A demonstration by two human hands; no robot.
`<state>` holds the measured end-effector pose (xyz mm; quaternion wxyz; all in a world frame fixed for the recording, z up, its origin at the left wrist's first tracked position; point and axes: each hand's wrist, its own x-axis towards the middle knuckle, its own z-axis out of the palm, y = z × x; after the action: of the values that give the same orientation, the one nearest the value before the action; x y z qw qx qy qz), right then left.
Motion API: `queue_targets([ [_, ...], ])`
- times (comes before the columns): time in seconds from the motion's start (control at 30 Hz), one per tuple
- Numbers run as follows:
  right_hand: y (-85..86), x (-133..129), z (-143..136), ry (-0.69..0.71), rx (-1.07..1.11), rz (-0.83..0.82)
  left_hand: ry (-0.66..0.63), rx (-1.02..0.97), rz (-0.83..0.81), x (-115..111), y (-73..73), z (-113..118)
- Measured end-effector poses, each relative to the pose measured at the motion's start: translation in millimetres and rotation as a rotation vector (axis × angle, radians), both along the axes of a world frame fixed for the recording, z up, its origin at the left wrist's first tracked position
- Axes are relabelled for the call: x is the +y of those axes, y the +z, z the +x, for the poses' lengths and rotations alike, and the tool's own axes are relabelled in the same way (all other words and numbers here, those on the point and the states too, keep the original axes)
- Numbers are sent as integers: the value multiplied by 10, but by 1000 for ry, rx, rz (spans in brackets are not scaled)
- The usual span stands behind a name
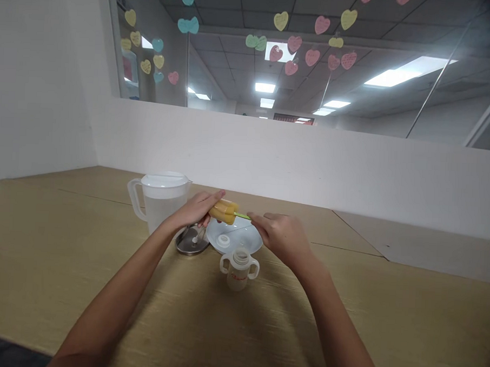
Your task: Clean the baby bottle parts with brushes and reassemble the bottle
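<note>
Over the white bowl (249, 239), I hold what looks like a sponge bottle brush (224, 211) with a thick yellow head and a thin green handle. My left hand (199, 207) closes around the yellow head from the left. The green handle runs into the closed fingers of my right hand (281, 235), which hide its end. Below stands an uncapped baby bottle (238, 275) with two side handles and red print. A white ring cap (223, 240) lies in the bowl. Under my left hand is a round metal dish or lid (189, 245) with a small white piece (195, 238) on it.
A clear plastic pitcher (163, 204) with a white lid stands behind my left forearm. All of this rests on a wood-coloured table (83, 252) against a white wall (270, 157). Above is a window with heart-shaped notes (281, 21) on the glass.
</note>
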<state>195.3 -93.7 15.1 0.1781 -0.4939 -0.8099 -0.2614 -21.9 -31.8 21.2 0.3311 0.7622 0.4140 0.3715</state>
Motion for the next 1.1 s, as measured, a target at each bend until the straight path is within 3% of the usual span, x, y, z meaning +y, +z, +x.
queue_targets([
  [0.17,-18,20,5,7,57,-39,-105,-11,29,-76,78,-41],
  [0.3,14,23,-15,-14,135,-130,-167,2,193,-146,138,-55],
  [0.6,66,-25,-18,18,244,-194,-86,127,475,-194,153,-29],
  [0.77,41,3,-31,-24,203,-164,-10,184,485,-177,161,-54],
  [1.1,-3,42,20,-29,71,2,112,157,328,-159,164,-89],
])
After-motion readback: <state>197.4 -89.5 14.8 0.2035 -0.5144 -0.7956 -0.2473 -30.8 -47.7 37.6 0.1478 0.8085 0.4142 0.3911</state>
